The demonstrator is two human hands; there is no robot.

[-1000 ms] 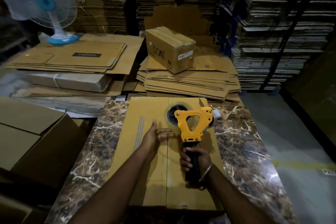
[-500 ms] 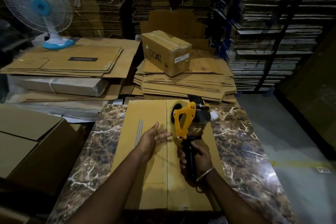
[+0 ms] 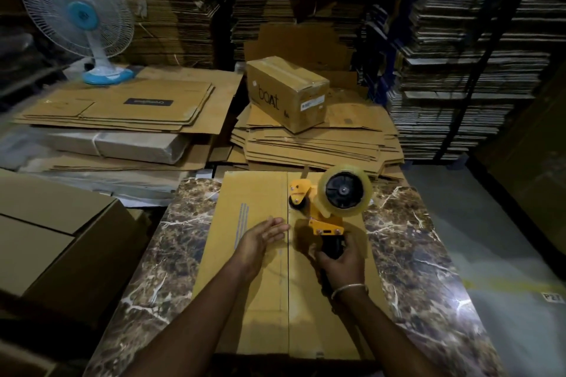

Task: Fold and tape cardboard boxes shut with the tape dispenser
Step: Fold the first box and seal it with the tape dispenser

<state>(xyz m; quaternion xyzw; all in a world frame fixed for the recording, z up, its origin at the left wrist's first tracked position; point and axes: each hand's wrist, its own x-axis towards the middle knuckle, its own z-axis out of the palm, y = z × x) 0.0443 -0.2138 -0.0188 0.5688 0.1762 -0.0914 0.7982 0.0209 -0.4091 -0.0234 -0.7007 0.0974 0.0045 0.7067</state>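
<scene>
Marble table (image 3: 407,254) | box (image 3: 254,300) flaps pressed flat by open left hand (image 3: 260,239) beside seam | tape dispenser (image 3: 327,205) gripped by right hand (image 3: 340,260), roller aimed at far edge for taping.

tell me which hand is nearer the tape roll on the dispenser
Right. The right hand grips the dispenser's black handle just below the tape roll. The left hand lies flat on the cardboard box, farther off to the roll's lower left.

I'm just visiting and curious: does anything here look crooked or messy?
Yes. The sealed "boat" box sits skewed on a fanned-out, uneven stack of flat cardboard. The box being taped lies square on the marble table.
</scene>
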